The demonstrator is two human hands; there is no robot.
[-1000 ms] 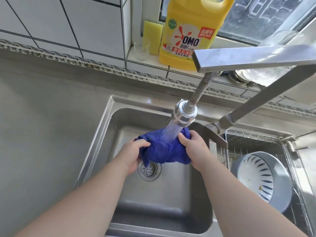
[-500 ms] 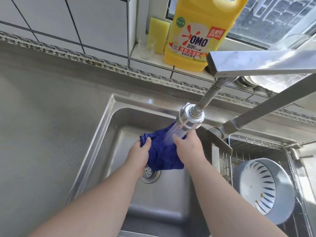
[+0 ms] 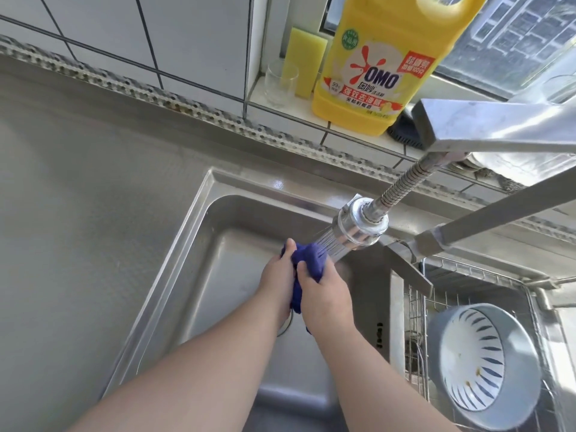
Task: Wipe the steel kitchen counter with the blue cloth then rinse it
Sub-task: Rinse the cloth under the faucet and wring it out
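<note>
**Cloth bunched under the spray**

The cloth was squeezed between both hands over the sink, directly beneath the spray head, whose water struck the cloth's upper end. The left hand gripped it from the left, thumb laid over the top; the right hand gripped it from the right, fingers curled round the bunch. The two hands pressed close together, nearly touching, so only a narrow strip of blue showed between them. That strip ran away from the person, from a tail near the wrists up toward the spray. Neither hand was plainly nearer; they shared it evenly.

The cloth looked soft, napped and soaked, dark blue, crumpled into a lump. The sink was brushed steel with sloped walls. The counter to the left was matte steel too. The spray head was a polished cylinder on a ribbed flexible hose.

Judging by this, the rinse was under way, and a wring would probably turn on twisting the hands opposite ways along that axis.
</note>
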